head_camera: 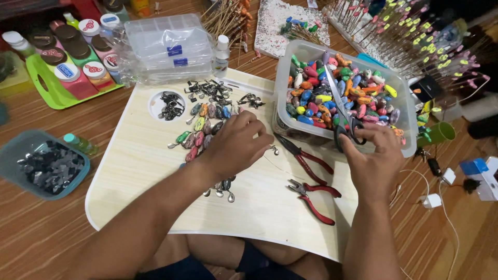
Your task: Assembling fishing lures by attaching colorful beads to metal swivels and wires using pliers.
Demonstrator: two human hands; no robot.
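Scissors (343, 115) gripped in right hand (372, 155); left hand (236, 145) curled over lures (203, 127)

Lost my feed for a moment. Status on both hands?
Left hand down on painted lures, grip unclear. Right hand closed on scissors over bead tub. Red pliers between hands.

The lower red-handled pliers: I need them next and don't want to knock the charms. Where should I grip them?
Grip the lower pliers by the two red handles, which splay toward the right hand. Come from that right, near side; the metal nose points left toward the charms.
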